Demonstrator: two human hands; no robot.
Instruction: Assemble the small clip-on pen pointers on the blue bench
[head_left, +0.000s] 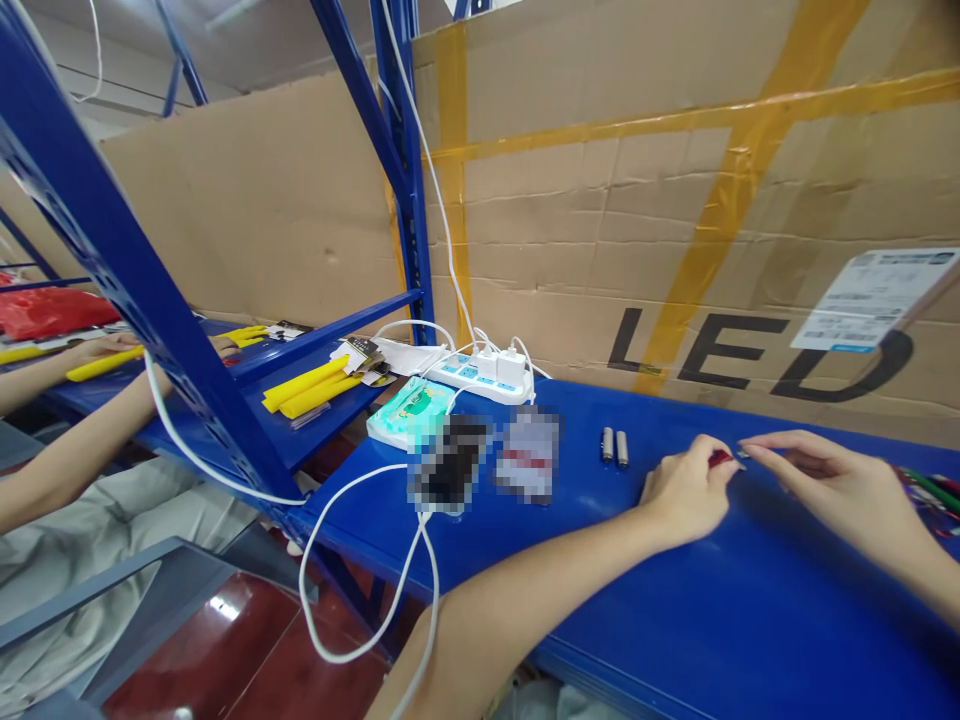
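Note:
My left hand is closed in a pinch on a small red object, mostly covered by the fingers, so its kind does not show. Just to its right, my right hand brings thumb and forefinger together on a tiny shiny piece, too small to name. The fingertips of both hands are close together above the blue tabletop. Two silver batteries with dark ends stand or lie side by side left of my left hand; nothing touches them.
Left of the batteries are two blurred-out flat items, one a dark phone-like slab. Behind are a green tissue pack and a white power strip. Colourful slim items lie at far right. A co-worker's arm works beyond the blue post.

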